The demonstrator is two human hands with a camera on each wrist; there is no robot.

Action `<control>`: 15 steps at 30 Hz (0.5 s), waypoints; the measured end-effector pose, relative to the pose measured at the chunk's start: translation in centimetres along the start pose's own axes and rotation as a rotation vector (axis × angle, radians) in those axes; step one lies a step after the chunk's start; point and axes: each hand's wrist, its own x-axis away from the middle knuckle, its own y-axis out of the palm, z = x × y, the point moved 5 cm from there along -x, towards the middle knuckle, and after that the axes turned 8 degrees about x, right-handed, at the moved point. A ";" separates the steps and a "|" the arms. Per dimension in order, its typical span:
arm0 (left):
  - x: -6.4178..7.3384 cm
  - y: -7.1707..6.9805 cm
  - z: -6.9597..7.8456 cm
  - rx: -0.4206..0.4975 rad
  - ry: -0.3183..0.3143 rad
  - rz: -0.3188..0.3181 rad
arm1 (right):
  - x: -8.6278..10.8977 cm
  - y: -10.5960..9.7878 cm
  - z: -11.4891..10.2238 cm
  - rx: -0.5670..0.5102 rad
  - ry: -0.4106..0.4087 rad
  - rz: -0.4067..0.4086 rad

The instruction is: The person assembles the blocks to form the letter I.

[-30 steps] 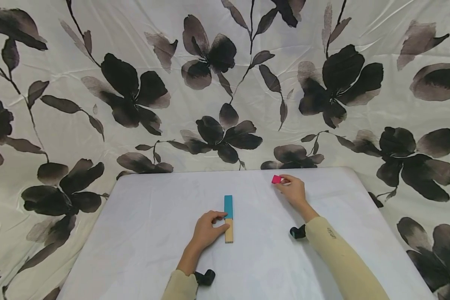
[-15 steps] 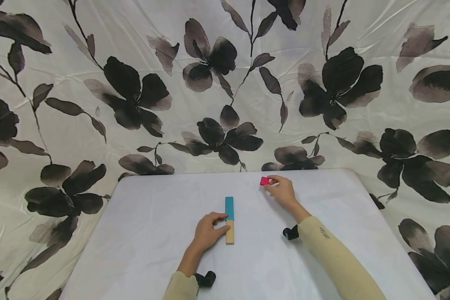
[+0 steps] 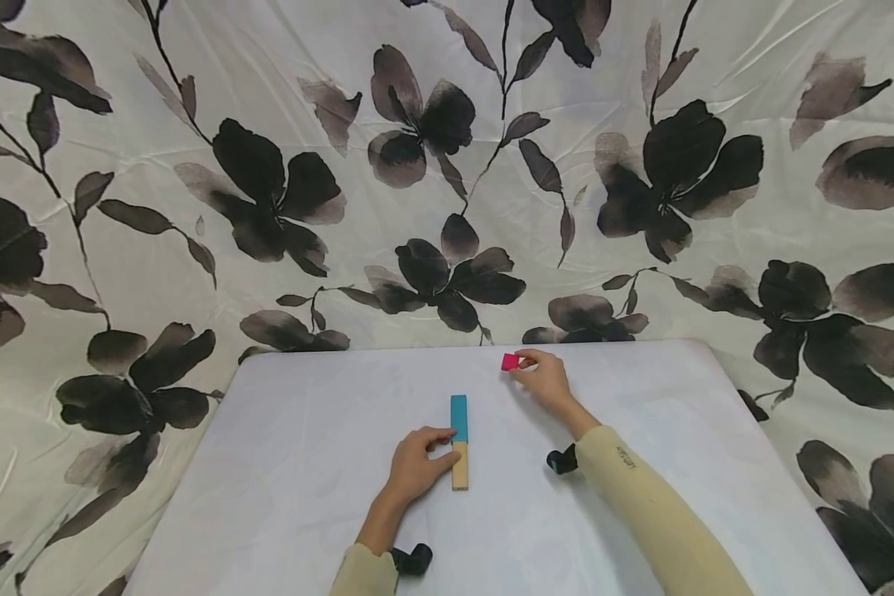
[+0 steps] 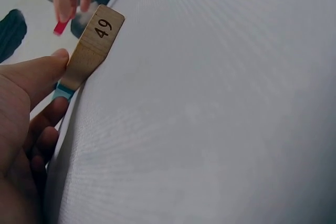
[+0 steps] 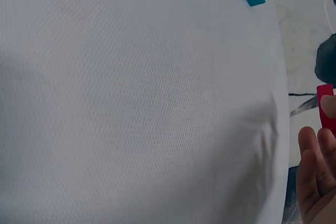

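Observation:
A blue block (image 3: 459, 418) and a plain wooden block (image 3: 459, 466) lie end to end in a line on the white table. My left hand (image 3: 417, 463) is at their left side, index fingertip at the blue block and thumb at the wooden one. In the left wrist view the wooden block (image 4: 94, 45) bears a printed number, and only a small part of the blue block (image 4: 63, 92) shows. Beyond the blue block and to its right, my right hand (image 3: 544, 378) pinches a small red block (image 3: 510, 362) between thumb and fingers. The right wrist view cuts off that hand (image 5: 317, 177).
The white-covered table (image 3: 313, 430) ends at a far edge just behind the red block. Behind it hangs a pale cloth (image 3: 551, 50) with dark printed flowers. Black wrist-worn devices (image 3: 414, 560) sit at both sleeves.
My right hand has carried the red block leftward along the far side of the table, nearer the blue block. The left hand and the two blocks in line stay in place.

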 end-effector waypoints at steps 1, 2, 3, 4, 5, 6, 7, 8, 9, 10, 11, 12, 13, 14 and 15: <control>-0.1 -0.1 0.1 -0.001 0.004 0.006 | -0.1 0.1 -0.2 0.006 -0.007 0.000; -0.2 -0.1 0.1 -0.001 0.013 0.012 | -0.3 0.2 -0.3 0.013 -0.015 0.001; -0.3 -0.2 0.1 -0.001 0.018 0.017 | -0.4 0.3 -0.5 0.014 -0.023 0.002; -0.3 -0.2 0.2 0.000 0.023 0.020 | -0.4 0.4 -0.6 0.016 -0.029 0.006; -0.3 -0.1 0.2 0.002 0.023 0.019 | -0.4 0.5 -0.7 0.025 -0.025 0.002; -0.2 0.0 0.1 0.002 0.018 0.014 | -0.3 0.7 -0.6 0.032 -0.019 -0.003; -0.1 0.1 0.1 0.002 0.012 0.006 | -0.2 0.9 -0.6 0.038 -0.016 -0.008; 0.0 0.2 0.0 0.003 0.006 0.000 | -0.1 1.1 -0.6 0.039 -0.008 -0.015; 0.1 0.3 0.0 0.004 -0.003 -0.005 | 0.0 1.3 -0.6 0.043 -0.003 -0.019; 0.2 0.4 -0.1 0.004 -0.007 -0.007 | 0.1 1.5 -0.5 0.044 0.004 -0.027; 0.4 0.4 -0.2 0.007 -0.013 -0.007 | 0.2 1.8 -0.6 0.046 0.008 -0.035; 0.4 0.4 -0.2 0.004 -0.012 -0.005 | 0.2 2.0 -0.7 0.041 0.004 -0.034; 0.4 0.3 -0.2 0.003 -0.006 0.000 | 0.2 2.1 -0.8 0.034 0.006 -0.033; 0.4 0.2 -0.2 0.002 0.000 0.005 | 0.1 2.2 -0.9 0.031 0.009 -0.031; 0.3 0.2 -0.1 0.003 0.003 0.006 | 0.1 2.3 -1.1 0.030 0.009 -0.032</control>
